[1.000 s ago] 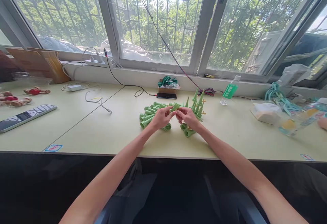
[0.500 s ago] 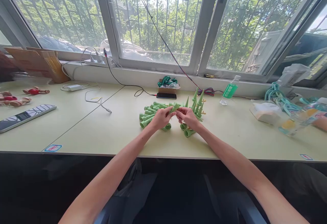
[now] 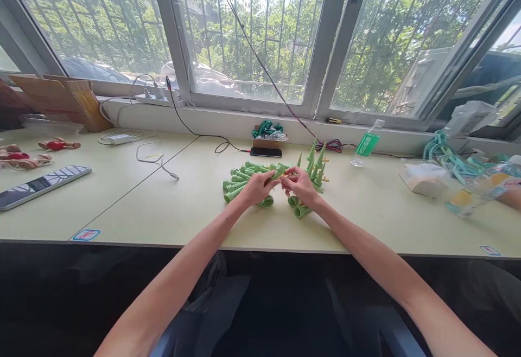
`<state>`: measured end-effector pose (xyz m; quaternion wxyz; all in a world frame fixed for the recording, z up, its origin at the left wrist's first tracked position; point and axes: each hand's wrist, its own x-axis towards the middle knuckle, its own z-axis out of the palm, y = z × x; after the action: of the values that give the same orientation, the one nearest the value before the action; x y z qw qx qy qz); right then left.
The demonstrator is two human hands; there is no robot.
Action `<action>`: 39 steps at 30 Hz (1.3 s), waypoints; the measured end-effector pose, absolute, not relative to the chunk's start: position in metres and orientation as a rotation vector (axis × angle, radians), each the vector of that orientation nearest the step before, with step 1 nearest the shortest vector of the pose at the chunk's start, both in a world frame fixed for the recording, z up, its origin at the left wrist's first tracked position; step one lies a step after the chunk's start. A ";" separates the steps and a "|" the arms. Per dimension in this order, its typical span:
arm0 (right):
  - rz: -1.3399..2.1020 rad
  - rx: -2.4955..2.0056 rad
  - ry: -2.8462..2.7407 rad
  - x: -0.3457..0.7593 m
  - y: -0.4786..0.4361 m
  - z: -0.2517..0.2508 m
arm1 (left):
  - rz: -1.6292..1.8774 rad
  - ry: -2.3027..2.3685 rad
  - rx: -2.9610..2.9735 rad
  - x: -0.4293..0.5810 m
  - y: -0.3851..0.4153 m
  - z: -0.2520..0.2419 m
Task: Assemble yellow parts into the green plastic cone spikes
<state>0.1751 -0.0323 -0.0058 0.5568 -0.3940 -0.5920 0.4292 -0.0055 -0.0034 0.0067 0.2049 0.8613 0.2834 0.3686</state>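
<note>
My left hand (image 3: 257,187) is closed around a green plant watering spike (image 3: 279,172), a hollow plastic cone held tilted above the table. The fingers of my right hand (image 3: 300,186) are pinched on a small yellow valve piece (image 3: 284,176) at the side of this spike. Left of my hands lies a pile of green spikes (image 3: 235,187), wide open ends toward me. To the right, several spikes with yellow side pieces (image 3: 318,166) stand point up. More spikes (image 3: 300,211) lie beneath my right hand, partly covered by it.
Behind the pile, a black phone (image 3: 266,152) lies before a small box of green wrapping (image 3: 268,132). A water bottle (image 3: 367,143) stands to the right, near a tissue pack (image 3: 424,178). A white cable (image 3: 158,161) and a long grey device (image 3: 43,186) lie left.
My right fingers have shifted slightly at the spike, and the yellow piece shows more clearly between my hands. My left hand keeps its hold, and the piles look unchanged.
</note>
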 end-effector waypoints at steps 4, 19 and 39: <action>0.982 -0.918 -1.419 0.176 -0.031 -0.007 | 1.019 0.794 2.397 -0.005 -0.003 0.007; 0.688 -1.036 -1.595 0.176 -0.038 -0.002 | 0.988 0.761 2.379 -0.006 0.000 0.004; 0.548 -1.012 -1.604 0.175 -0.033 -0.002 | 1.015 0.774 2.202 -0.003 -0.003 0.011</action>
<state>0.1748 -0.0333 -0.0018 0.5510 -0.4278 -0.6781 0.2315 -0.0028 -0.0027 0.0114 0.2939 0.8269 0.2906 0.3813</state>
